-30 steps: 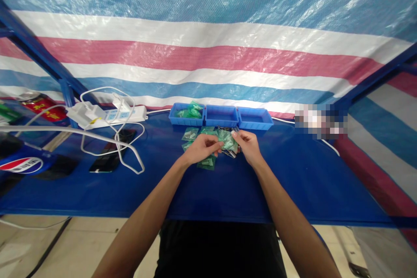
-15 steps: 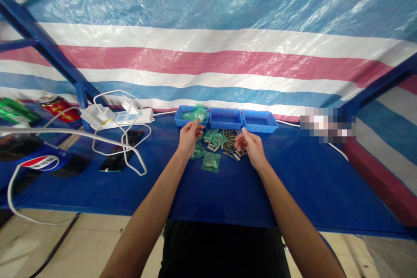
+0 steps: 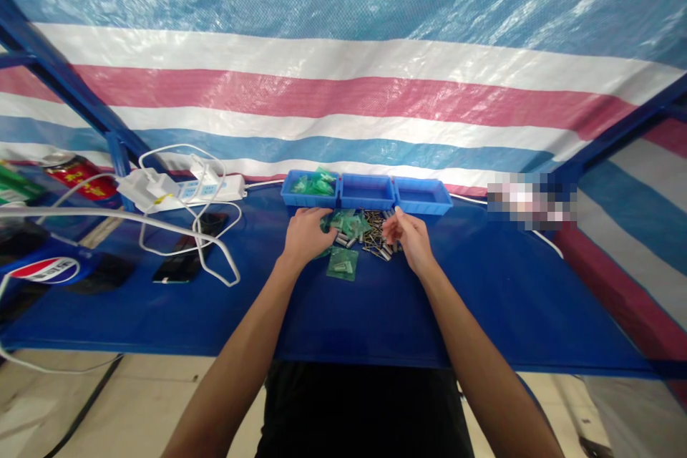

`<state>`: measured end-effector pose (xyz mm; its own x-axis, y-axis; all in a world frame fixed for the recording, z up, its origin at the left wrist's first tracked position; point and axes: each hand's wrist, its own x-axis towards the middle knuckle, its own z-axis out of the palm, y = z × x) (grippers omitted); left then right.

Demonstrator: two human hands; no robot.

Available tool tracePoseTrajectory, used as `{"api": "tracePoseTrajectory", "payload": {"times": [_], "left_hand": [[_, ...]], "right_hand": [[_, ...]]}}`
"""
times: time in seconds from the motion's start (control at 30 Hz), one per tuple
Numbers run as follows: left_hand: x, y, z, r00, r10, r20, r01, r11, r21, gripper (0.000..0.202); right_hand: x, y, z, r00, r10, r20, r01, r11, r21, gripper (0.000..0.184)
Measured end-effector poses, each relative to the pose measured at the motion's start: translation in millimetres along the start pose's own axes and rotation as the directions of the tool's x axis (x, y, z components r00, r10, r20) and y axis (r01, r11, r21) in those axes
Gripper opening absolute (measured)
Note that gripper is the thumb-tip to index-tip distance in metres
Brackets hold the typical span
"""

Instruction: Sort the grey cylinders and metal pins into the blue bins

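Observation:
My left hand [image 3: 307, 235] is over the left side of a pile of small green plastic bags [image 3: 348, 222], thumb apart from the fingers and nothing visible in it. Part of the bags is hidden under that hand. Closer to me lies a single green bag [image 3: 342, 263] with small pale pieces inside. My right hand [image 3: 411, 237] hovers at the right edge of a heap of brass-coloured screws [image 3: 372, 229], its fingers loosely curled and its thumb raised apart. Small silvery cylinders [image 3: 384, 253] lie among the screws. More green bags [image 3: 316, 183] fill the left blue bin [image 3: 310, 201].
Behind the pile stand a middle blue bin [image 3: 367, 203] and a right blue bin [image 3: 424, 206]. To the left are a power strip [image 3: 215, 188] with white cables, a dark phone [image 3: 179, 266], a cola bottle [image 3: 59, 266] and a red can [image 3: 80, 175]. Striped sheeting hangs behind.
My left hand has come down from the left bin's front edge onto the bags on the table. My right hand has stayed by the screws. The view has shifted slightly.

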<state>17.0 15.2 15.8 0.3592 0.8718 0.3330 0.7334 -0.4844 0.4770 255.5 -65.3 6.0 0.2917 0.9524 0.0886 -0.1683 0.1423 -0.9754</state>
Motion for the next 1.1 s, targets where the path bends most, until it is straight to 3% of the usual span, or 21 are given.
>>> {"api": "tracePoseTrajectory", "payload": {"times": [0.13, 0.33, 0.47, 0.57, 0.7, 0.8, 1.0, 1.1], "left_hand": [[-2.0, 3.4, 2.0, 1.0, -0.01, 0.005, 0.01, 0.999, 0.041, 0.049], [-1.6, 7.1, -0.8, 0.99, -0.101, -0.094, 0.103, 0.994, 0.022, 0.044], [0.1, 7.0, -1.9, 0.989, -0.032, -0.146, 0.011, 0.99, -0.143, 0.044], [1.1, 12.0, 2.8, 0.983, 0.03, -0.18, -0.098, 0.92, -0.381, 0.038], [-0.4, 27.3, 14.0, 0.995, -0.075, -0.061, 0.006, 0.674, -0.739, 0.038], [-2.7, 37.6, 19.8, 0.996, -0.068, 0.061, 0.087, 0.506, -0.858, 0.05], [-6.0, 43.8, 22.1, 0.977, -0.051, 0.207, 0.209, 0.423, -0.882, 0.059], [-6.5, 43.4, 22.6, 0.961, -0.046, 0.274, 0.269, 0.4, -0.876, 0.05]], "right_hand": [[0.0, -0.9, 0.0, 1.0, -0.002, 0.006, 0.002, 1.0, -0.007, 0.053], [-0.4, -1.7, -0.6, 1.0, -0.003, 0.009, 0.003, 0.999, -0.047, 0.054], [-1.9, -3.4, 1.6, 0.999, -0.011, 0.037, 0.014, 0.997, -0.077, 0.05], [-2.9, -3.5, 3.5, 0.998, -0.036, 0.06, 0.042, 0.993, -0.107, 0.043], [-3.9, -2.1, 5.4, 0.995, -0.063, 0.079, 0.073, 0.989, -0.131, 0.041], [-5.4, -1.5, 7.1, 0.992, -0.042, 0.121, 0.06, 0.986, -0.154, 0.045], [-7.7, -3.7, 9.5, 0.984, -0.054, 0.168, 0.088, 0.975, -0.204, 0.041], [-7.4, -6.0, 7.1, 0.984, -0.118, 0.136, 0.145, 0.967, -0.209, 0.04]]}}
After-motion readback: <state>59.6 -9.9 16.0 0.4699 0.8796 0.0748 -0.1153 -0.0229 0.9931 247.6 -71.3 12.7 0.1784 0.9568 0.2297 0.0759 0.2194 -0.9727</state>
